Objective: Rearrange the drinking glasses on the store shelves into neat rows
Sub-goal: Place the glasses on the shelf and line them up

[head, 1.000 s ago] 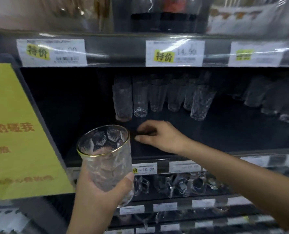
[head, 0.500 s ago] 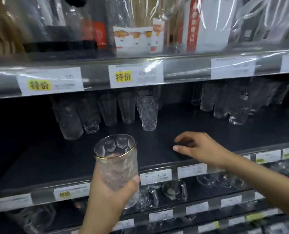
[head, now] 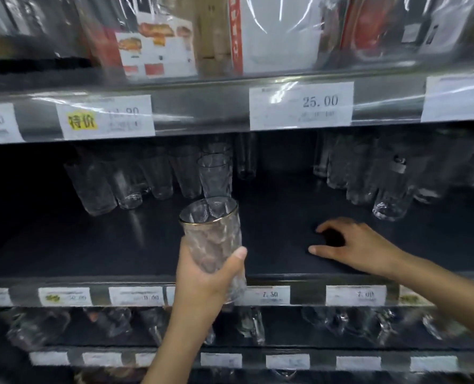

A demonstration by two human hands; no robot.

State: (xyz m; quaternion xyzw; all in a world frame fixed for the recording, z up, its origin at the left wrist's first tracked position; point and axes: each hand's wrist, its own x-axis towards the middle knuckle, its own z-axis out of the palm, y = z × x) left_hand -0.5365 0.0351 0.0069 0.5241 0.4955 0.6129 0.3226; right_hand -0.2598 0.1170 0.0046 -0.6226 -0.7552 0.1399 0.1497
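Note:
My left hand (head: 202, 284) grips a textured, gold-rimmed glass (head: 212, 234) upright in front of the dark middle shelf (head: 271, 217). My right hand (head: 352, 245) reaches onto that shelf's bare part with fingers spread and curled, holding nothing. A row of clear glasses (head: 125, 181) stands at the back left, ending in a patterned glass (head: 215, 174). Another cluster of clear glasses (head: 379, 176) stands at the back right, beyond my right hand.
Price labels (head: 300, 105) line the shelf edges. Plastic-wrapped goods (head: 158, 42) sit on the shelf above. Glass mugs (head: 252, 325) stand on the lower shelf behind my left forearm.
The view has swung to the right along the shelf; the yellow sign is out of sight. My right hand has slid right over the shelf. My left hand still holds the glass.

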